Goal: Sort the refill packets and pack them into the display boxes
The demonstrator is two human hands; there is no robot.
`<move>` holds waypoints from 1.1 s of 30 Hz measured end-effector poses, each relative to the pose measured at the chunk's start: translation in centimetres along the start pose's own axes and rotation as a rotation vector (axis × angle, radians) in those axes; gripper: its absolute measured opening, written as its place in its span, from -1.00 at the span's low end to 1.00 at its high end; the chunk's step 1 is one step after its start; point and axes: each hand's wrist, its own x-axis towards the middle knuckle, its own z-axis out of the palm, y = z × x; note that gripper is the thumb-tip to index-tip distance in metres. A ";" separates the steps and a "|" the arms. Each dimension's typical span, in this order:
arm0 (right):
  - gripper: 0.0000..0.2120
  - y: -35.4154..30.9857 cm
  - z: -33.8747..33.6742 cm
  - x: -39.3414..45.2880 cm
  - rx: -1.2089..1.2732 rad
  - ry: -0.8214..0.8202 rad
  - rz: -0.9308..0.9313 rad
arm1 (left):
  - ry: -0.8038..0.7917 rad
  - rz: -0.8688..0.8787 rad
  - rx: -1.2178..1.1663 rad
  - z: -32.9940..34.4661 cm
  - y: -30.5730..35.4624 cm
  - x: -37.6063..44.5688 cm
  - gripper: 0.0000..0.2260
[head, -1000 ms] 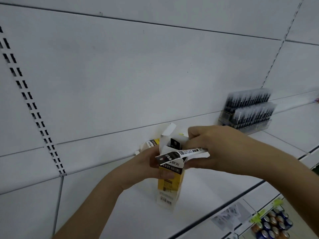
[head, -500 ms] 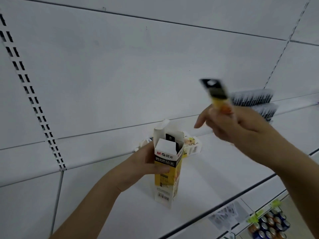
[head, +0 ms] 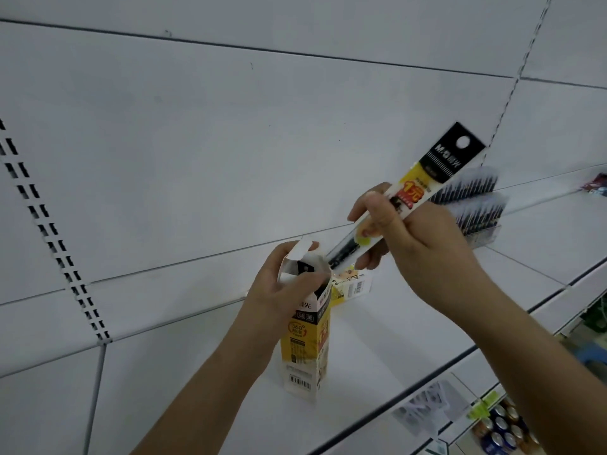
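Left hand [head: 282, 284] is gripping the upright display box [head: 305, 343] on the shelf [head: 377, 366]; right hand [head: 410, 238] is pinching a refill packet [head: 423, 188], its lower tip touching the box's open mouth.

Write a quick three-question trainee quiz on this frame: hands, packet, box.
1. True or false: the refill packet is already fully inside the display box.
2. Which hand grips the display box? A) left hand B) right hand C) neither
3. Fill in: the packet's lower end points at the box's open ___.

Key
1. False: the right hand holds the packet tilted, its lower tip just at the box opening, most of it still outside.
2. A: the left hand holds the box near its top as it stands upright on the shelf.
3. Top: the flaps are folded open there.
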 end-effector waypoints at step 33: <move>-0.72 -0.5 2.3 1.5 -0.440 -0.121 0.018 | -0.097 0.176 -0.063 0.1 -2.9 -2.1 -0.39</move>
